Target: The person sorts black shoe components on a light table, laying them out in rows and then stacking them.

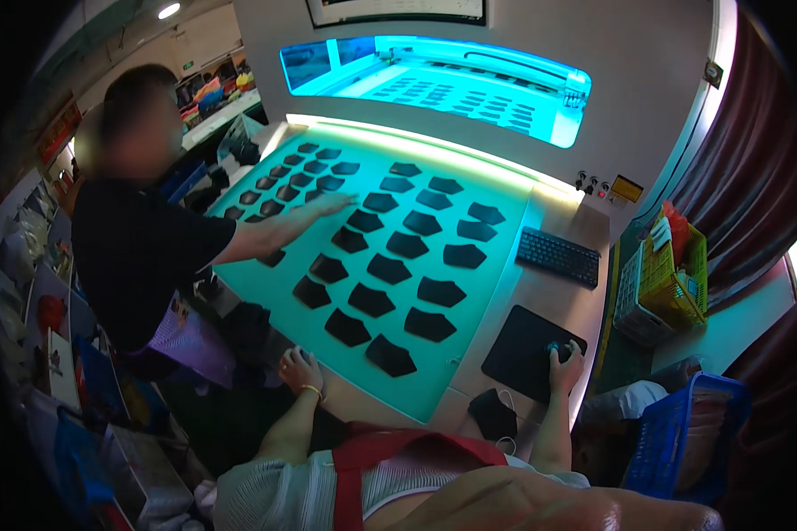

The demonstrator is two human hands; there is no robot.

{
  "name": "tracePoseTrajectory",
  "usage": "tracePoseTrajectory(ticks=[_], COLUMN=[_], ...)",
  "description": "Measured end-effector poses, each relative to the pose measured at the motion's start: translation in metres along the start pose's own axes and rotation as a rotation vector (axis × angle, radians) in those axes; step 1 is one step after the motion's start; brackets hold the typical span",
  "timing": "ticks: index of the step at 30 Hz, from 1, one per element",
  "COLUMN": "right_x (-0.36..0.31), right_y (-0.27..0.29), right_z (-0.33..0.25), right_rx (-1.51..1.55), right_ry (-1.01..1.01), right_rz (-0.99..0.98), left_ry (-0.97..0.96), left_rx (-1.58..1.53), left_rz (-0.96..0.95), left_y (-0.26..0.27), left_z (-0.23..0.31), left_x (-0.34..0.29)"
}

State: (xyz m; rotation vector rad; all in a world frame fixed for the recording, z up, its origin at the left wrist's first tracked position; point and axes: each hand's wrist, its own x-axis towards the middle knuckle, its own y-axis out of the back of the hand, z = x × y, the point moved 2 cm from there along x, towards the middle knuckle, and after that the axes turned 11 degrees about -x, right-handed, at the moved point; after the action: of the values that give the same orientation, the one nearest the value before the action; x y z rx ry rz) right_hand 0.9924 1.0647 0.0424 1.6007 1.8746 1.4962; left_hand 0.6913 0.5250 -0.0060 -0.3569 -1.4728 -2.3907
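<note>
My right hand (568,366) is closed over a small computer mouse (554,349) on a black mouse pad (521,343). My left hand (299,372), with a bracelet at the wrist, rests at the near edge of the lit, teal-looking work surface (452,363). Its fingers are curled around something small and dark that I cannot make out. Many dark flat pieces with pointed ends lie in rows there; one piece (390,356) is closest to my left hand. From the left, a co-worker's hand (332,204) reaches over the pieces.
A black keyboard (558,257) lies beyond the mouse pad, a black face mask (492,413) nearer me. Behind the surface stands a large machine with a lit window (434,84). Yellow (682,274) and blue (686,434) crates stand right. The co-worker (142,221) occupies the left side.
</note>
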Motion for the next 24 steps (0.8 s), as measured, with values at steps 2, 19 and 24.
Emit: tracePoseTrajectory(ticks=[2,19,24], right_x=[0.002,-0.003,-0.002], right_y=[-0.001,-0.005,-0.004], right_z=[0.000,0.003,-0.001], right_rx=[0.019,-0.030,-0.041], right_ry=[0.021,0.017,0.007], right_rz=[0.035,0.092,0.095], left_ry=[0.002,-0.009,-0.023], left_rx=[0.005,0.049,0.060], left_rz=[-0.007,-0.006,0.012], left_y=[-0.004,-0.002,-0.004], left_z=[0.003,-0.005,-0.006], left_x=[0.003,-0.004,-0.003])
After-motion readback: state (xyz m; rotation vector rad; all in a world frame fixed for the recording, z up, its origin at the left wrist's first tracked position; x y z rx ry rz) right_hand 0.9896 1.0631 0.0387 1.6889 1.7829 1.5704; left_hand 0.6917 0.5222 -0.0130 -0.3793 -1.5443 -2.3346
